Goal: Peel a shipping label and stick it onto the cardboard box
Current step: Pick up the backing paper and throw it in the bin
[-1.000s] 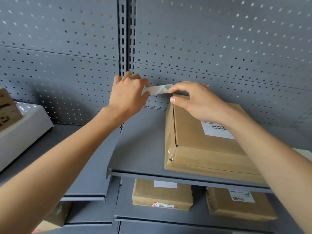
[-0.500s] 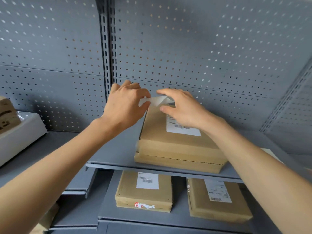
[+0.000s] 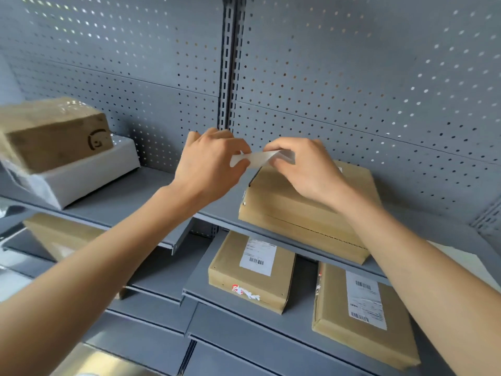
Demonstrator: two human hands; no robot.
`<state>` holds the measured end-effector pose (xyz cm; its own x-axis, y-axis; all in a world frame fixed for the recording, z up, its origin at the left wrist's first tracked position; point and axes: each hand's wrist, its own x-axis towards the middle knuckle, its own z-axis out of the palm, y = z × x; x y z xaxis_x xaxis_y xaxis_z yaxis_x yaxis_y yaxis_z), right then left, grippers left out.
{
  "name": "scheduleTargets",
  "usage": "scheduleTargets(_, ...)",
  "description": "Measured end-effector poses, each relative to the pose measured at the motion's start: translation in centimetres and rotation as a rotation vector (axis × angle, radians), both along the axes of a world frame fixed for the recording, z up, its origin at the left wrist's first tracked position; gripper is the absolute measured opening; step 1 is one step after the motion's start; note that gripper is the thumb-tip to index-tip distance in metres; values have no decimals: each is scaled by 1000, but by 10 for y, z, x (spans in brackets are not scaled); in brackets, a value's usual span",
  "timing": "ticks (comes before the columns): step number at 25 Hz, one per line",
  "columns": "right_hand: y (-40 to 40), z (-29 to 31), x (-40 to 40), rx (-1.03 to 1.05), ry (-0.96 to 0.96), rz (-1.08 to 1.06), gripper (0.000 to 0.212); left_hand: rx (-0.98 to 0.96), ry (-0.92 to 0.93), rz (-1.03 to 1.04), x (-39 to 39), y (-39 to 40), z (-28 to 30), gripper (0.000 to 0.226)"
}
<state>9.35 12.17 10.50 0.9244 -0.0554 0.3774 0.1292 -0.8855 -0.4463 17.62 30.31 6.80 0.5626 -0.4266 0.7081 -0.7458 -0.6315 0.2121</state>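
A white shipping label (image 3: 257, 158) is stretched between both hands in the air, curled and twisted in the middle. My left hand (image 3: 211, 166) pinches its left end and my right hand (image 3: 306, 169) pinches its right end. Just below and behind my right hand a brown cardboard box (image 3: 295, 213) lies flat on the grey shelf (image 3: 141, 196). My right hand and forearm hide most of the box's top face, so I cannot tell whether a label is on it.
A brown box (image 3: 54, 131) sits on a white box (image 3: 89, 172) at the shelf's left. Two labelled cardboard boxes (image 3: 252, 270) (image 3: 363, 313) lie on the lower shelf. Another box (image 3: 59, 234) lies lower left. A grey perforated back panel (image 3: 352, 77) closes the rear.
The view has swung left and down, so the stacked boxes at the left show more. Both hands still hold the label, now lower and over the box's far left corner.
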Motion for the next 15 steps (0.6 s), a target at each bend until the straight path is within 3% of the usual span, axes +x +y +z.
scheduleTargets(7,98,-6,33,14,2,245,23,16,20,247,-9,112,-3,15)
scheduleTargets(15,279,-9,63,-1,-45,554,20,26,15,546,-38,299,7,18)
